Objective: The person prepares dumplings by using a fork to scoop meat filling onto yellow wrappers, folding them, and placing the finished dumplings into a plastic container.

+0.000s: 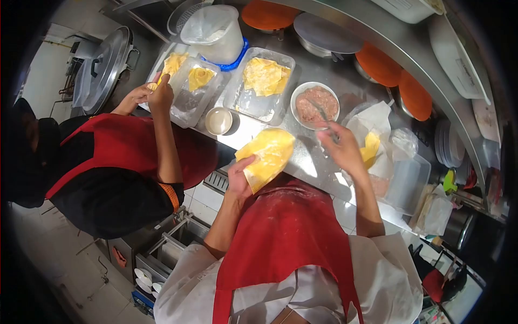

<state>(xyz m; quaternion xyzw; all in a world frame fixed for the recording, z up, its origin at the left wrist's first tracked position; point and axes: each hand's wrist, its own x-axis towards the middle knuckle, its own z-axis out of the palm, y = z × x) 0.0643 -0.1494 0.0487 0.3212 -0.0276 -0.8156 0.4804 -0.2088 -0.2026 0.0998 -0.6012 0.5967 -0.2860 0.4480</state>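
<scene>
In the head view, a floured stack of yellow dough wrappers lies across my left hand, thumb on top and fingers beneath. My right hand is closed on the handle of a slim metal utensil. The utensil's far end dips into pink minced meat, so whether it is a spoon or a spreader is hidden. A white bowl holds the meat on the steel counter. Right of the bowl, more yellow wrappers rest on white paper, close to my right hand.
To the left, a co-worker in a red apron handles a small yellow piece. Trays of wrappers, a small cup and a white bucket stand on the counter. Orange lids line the back; a clear container is at right.
</scene>
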